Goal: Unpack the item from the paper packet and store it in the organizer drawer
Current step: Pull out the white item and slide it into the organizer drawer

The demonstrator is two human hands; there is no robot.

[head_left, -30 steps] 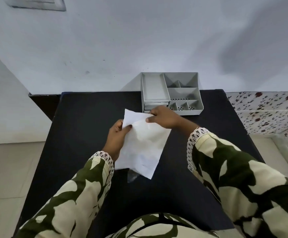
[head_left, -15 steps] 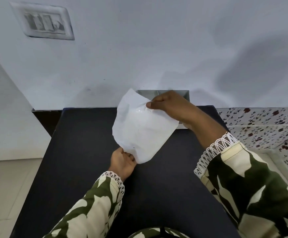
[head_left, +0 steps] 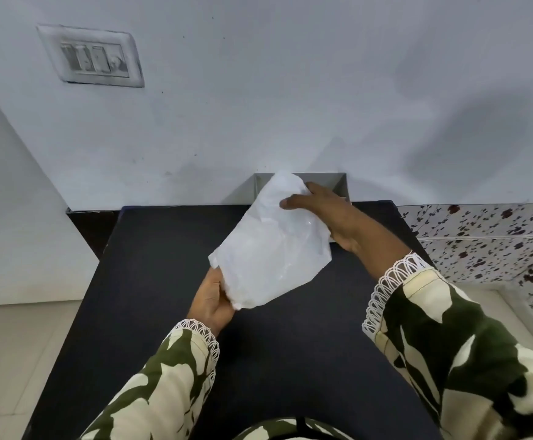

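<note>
A white paper packet (head_left: 271,246) is held up above the black table (head_left: 163,281), tilted, its top end toward the wall. My right hand (head_left: 328,217) grips the packet's upper end, thumb on its front. My left hand (head_left: 211,300) holds the lower corner from beneath. The grey organizer (head_left: 335,182) stands against the wall at the table's far edge; the packet and my right hand hide most of it, including its drawer. Nothing of the packet's contents shows.
A switch plate (head_left: 93,57) is set in the white wall at upper left. A speckled tiled ledge (head_left: 481,236) runs to the right of the table. Pale floor tiles (head_left: 14,360) lie to the left.
The packet was lifted off the table and raised toward the wall. My left hand shifted from its left edge to the lower corner. The packet's upper end now looks more crumpled in my right hand.
</note>
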